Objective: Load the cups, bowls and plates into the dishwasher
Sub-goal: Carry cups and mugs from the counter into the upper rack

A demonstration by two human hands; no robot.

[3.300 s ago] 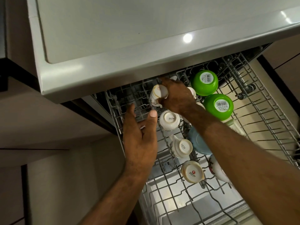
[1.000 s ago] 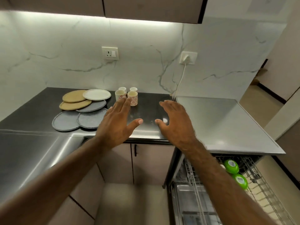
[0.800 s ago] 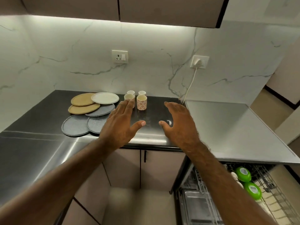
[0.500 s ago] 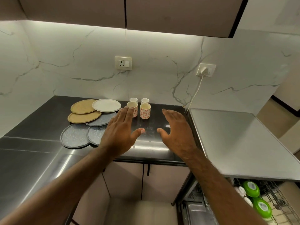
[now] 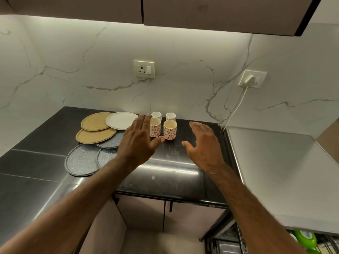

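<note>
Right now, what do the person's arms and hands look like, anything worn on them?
Both arms are bare to the frame's edge: no sleeves, gloves or watch visible. The left hand and right hand show no rings on the fingers that can be seen.

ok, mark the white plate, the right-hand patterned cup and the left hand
white plate (image 5: 120, 120), head view, on its flat centre
right patterned cup (image 5: 170, 132), head view, on its floral side wall
left hand (image 5: 138, 142), head view, on the back of the hand
</note>
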